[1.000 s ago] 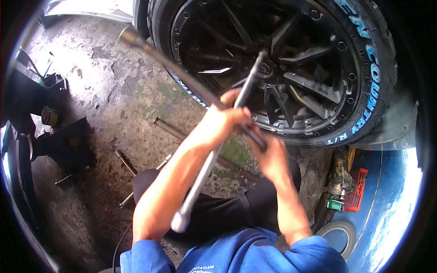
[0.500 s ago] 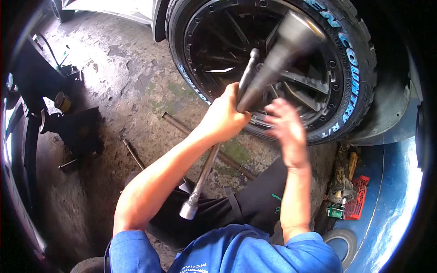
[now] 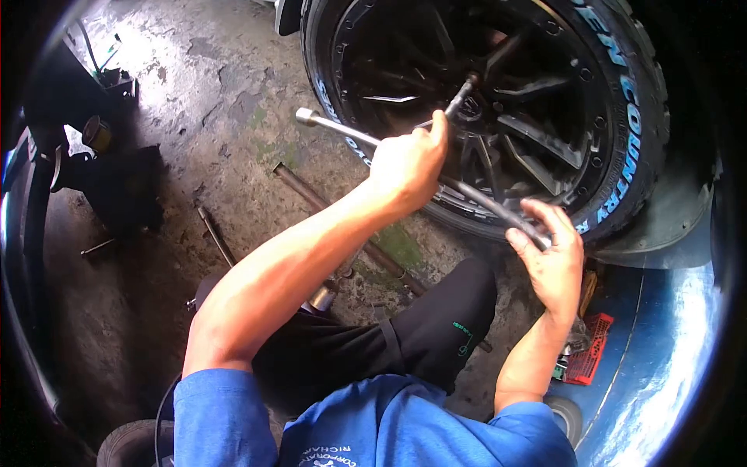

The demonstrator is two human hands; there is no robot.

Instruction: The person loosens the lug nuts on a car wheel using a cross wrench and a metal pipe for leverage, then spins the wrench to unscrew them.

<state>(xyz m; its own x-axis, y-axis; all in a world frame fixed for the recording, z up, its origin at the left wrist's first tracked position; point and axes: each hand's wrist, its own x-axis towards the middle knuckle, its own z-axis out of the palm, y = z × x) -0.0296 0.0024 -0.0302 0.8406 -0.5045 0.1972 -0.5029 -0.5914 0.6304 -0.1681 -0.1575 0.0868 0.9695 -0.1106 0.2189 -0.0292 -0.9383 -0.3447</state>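
Observation:
A metal cross-shaped lug wrench [image 3: 494,204] is held in front of the black wheel [image 3: 537,128]. My left hand [image 3: 408,163] is closed round its middle, hiding the centre where the arms cross. One arm points up to the wheel's hub area, its tip near the lug holes; whether it sits on a nut I cannot tell. Another arm, with a bright socket, sticks out to the left. The fingers of my right hand [image 3: 554,249] are wrapped round the end of the lower right arm.
A long metal pipe [image 3: 303,187] lies on the concrete floor beside my legs, with a thinner bar [image 3: 216,236] to its left. A red plastic basket [image 3: 591,354] stands by the blue car body [image 3: 669,327] at right. A dark stand [image 3: 113,187] is at left.
The wrench has turned, and one arm now points at the hub. My right hand, open and blurred before, has moved down and right and taken hold of an arm's end.

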